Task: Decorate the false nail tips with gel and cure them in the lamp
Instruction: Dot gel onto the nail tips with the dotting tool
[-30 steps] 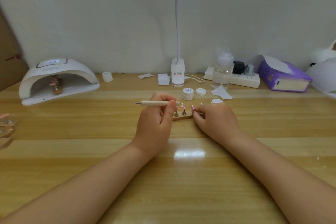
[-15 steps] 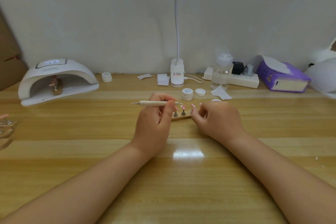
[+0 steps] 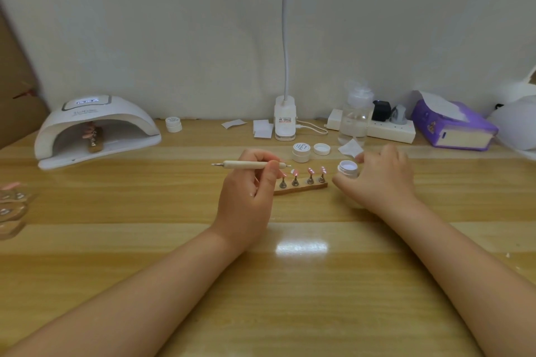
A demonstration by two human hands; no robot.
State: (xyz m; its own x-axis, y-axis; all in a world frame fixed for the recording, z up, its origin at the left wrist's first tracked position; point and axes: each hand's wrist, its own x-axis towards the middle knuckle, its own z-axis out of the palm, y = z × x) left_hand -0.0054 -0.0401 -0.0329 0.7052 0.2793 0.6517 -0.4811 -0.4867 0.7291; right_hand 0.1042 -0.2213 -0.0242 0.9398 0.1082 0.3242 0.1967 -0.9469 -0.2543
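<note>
My left hand pinches the dotting tool level above the wooden stand of pink nail tips at table centre. My right hand cups the open gel pot just right of the stand, fingers loosely curled. The curing lamp sits far left.

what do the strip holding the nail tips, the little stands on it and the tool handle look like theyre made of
The strip looks like wood: brown, matte, with a paler cut edge. The stands look like metal: small grey cones with a dull shine. The tool in the left hand has a pale, matte handle, perhaps wood or plastic, with a thin metallic-looking tip at each end.
</note>
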